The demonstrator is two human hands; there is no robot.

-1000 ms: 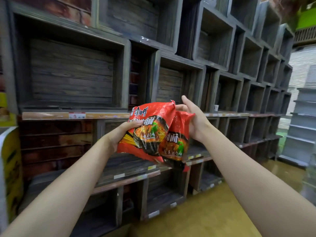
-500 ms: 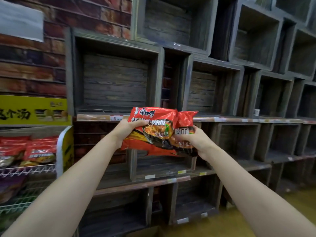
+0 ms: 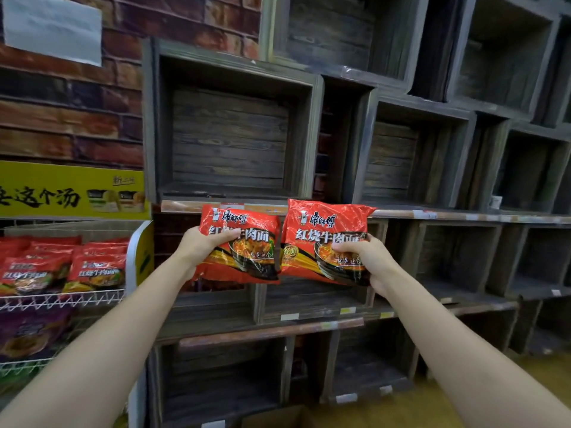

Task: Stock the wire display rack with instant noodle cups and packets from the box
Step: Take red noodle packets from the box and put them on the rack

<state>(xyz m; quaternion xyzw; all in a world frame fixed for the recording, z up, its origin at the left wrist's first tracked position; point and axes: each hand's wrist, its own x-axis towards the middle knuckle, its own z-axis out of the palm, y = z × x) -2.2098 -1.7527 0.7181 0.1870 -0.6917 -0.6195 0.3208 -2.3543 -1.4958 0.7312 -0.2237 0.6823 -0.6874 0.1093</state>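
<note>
**Two packets, now held apart, one per hand**

Change from half a second ago: the two red packets overlapped then, bunched together between both hands; now they sit side by side, faces toward the camera, edges just touching or nearly so at the middle. The view has swung further left, so more of the wire rack shows.

Far left: wire rack (image 3: 92,299) with a yellow side panel (image 3: 142,257); red packets (image 3: 95,267) already lie in a row on its upper shelf, purple packets (image 3: 27,332) blurred on the shelf below. A yellow sign (image 3: 71,189) stands above it, brick wall (image 3: 71,118) behind, with a pale sheet of paper (image 3: 52,26) stuck high up.

Left hand (image 3: 197,245): grasps the left packet (image 3: 247,239) by its left edge, thumb curled over the front, other fingers hidden behind the wrapper.

Right hand (image 3: 367,257): grasps the right packet (image 3: 321,236) at its lower right corner, thumb across the front, fingers wrapped behind. This packet sits slightly higher than the other.

Both packets are in the air in front of the dark wooden cubby shelving (image 3: 228,140), well right of the rack, not resting on anything. Price tags (image 3: 347,310) line the shelf edges. Yellowish floor (image 3: 463,393) lower right
</note>
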